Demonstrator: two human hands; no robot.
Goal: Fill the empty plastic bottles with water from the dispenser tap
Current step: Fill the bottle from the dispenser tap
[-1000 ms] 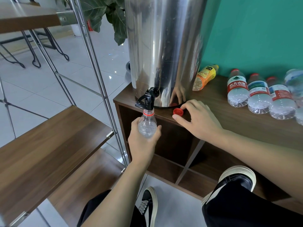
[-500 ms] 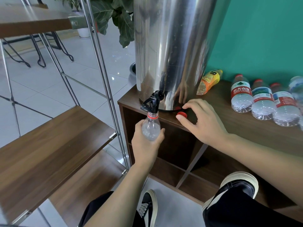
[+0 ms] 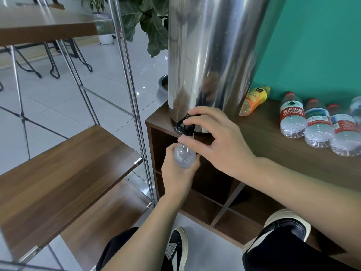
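The left hand (image 3: 178,174) is reaching up from below, its fingers curling around a clear plastic bottle (image 3: 184,154) and holding it upright right under the black tap (image 3: 183,127). The right hand (image 3: 218,140) is coming over the cabinet top (image 3: 273,145), its thumb and fingers pinching the tap of the shiny water dispenser (image 3: 213,55).

Clear bottle (image 3: 184,155) upright under black tap (image 3: 183,126)

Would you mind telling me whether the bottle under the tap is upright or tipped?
Upright: the left hand grips the bottle with its neck pointing straight up beneath the black tap, which the right hand holds.
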